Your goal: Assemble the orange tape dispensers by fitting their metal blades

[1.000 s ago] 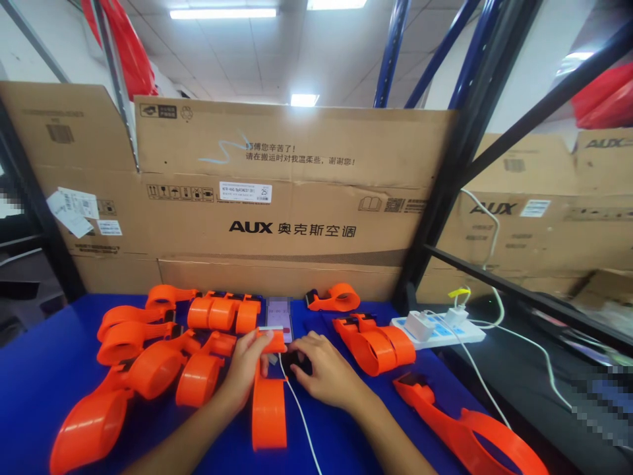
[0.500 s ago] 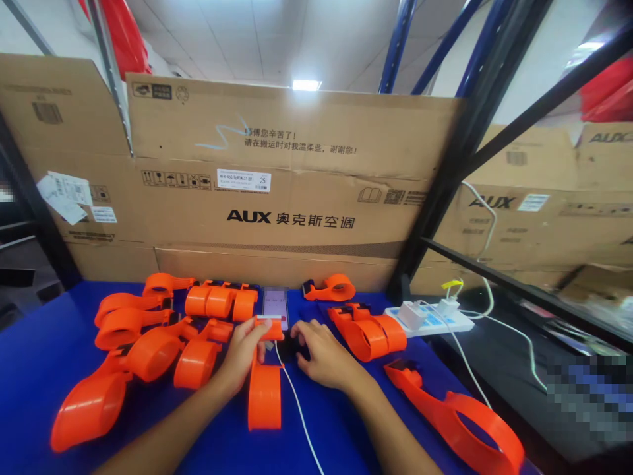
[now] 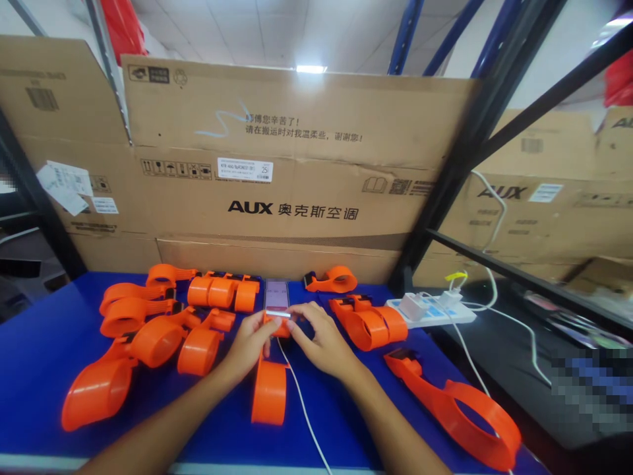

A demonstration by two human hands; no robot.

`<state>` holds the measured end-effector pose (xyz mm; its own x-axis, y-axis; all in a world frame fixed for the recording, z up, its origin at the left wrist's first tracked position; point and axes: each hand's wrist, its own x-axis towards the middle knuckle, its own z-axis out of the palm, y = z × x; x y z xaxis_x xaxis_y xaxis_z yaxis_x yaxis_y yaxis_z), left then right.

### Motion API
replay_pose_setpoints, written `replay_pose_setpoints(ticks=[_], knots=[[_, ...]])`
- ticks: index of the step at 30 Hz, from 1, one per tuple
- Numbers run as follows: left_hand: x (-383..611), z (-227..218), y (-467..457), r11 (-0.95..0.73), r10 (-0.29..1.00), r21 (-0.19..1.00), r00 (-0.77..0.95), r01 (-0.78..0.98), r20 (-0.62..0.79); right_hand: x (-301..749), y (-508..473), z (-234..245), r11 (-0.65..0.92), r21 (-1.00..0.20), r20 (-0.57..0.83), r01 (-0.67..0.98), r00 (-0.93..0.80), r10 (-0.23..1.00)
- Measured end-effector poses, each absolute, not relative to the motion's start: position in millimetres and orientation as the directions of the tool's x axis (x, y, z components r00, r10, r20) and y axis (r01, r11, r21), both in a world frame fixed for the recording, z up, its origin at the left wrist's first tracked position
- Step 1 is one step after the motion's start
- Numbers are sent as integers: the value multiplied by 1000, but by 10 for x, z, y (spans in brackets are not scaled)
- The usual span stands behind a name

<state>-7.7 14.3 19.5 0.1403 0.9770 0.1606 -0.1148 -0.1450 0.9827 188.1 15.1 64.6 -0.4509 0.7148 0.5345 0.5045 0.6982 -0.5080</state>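
Near the middle of the blue table, an orange tape dispenser point(image 3: 270, 392) stands between my arms, its ring toward me. My left hand point(image 3: 251, 340) grips its head end, thumb on top. My right hand point(image 3: 321, 336) pinches the same end from the other side. A thin silvery strip point(image 3: 278, 314) lies across the head, between the fingertips of both hands. The fingers hide part of the head. Just beyond it lies a phone point(image 3: 277, 293) with a lit screen. A white cable point(image 3: 304, 402) runs from beneath the dispenser toward me.
Several orange tape dispensers point(image 3: 158, 340) sit on the left, more point(image 3: 373, 330) on the right, and a long one point(image 3: 455, 402) at front right. A white power strip point(image 3: 435, 311) with chargers lies at the right edge. A cardboard sheet point(image 3: 291, 191) stands behind the blue table point(image 3: 208, 422).
My right hand has moved left onto the dispenser's head and now grips it alongside my left hand. The silvery strip has turned into clearer view. The camera has shifted slightly.
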Motion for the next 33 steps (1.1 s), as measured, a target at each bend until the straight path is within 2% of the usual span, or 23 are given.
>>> replay_pose_setpoints(ticks=[21,33], knots=[[-36,260,121,-149,974,981,150,-128,167,1806,175,615,656,-546,563,521,-352,748],[-106,220,177,-133,988,982,63,-131,142,1860,224,594,589,-685,512,428,-292,808]])
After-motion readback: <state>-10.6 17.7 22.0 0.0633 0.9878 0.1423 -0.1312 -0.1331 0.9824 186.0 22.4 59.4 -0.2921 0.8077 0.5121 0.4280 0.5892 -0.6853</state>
